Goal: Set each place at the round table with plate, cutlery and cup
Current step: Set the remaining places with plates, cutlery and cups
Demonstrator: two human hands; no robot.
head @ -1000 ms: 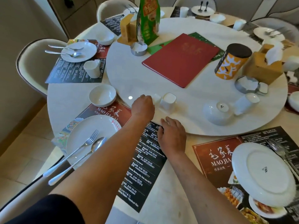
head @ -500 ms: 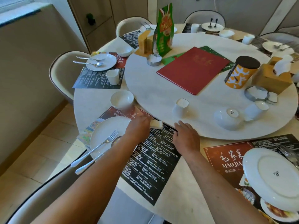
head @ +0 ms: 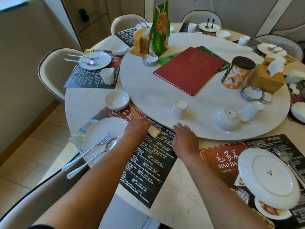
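Note:
My left hand (head: 137, 129) grips a small white cup (head: 153, 131) over the dark placemat (head: 148, 166) of the near place, just right of a white plate (head: 100, 134) carrying a fork (head: 92, 148) and a spoon (head: 99, 154). A white bowl (head: 116, 99) stands beyond that plate. My right hand (head: 185, 141) rests flat, fingers straight, at the edge of the round turntable (head: 165, 96). Another white cup (head: 179, 108), an upturned bowl (head: 226, 119) and a further cup (head: 251, 110) stand on the turntable. An upturned plate (head: 267, 177) lies on the right placemat.
On the turntable are a red menu (head: 189, 70), a green packet (head: 159, 30), an orange canister (head: 236, 73), a tissue box (head: 267, 76) and metal ashtrays. Set places with plates, cutlery, cups and bowls ring the far side. Padded chairs (head: 54, 70) surround the table.
My left hand took a cup from the turntable and drew it back and down over the near placemat. My right hand stayed at the turntable's edge. The camera view pulled back.

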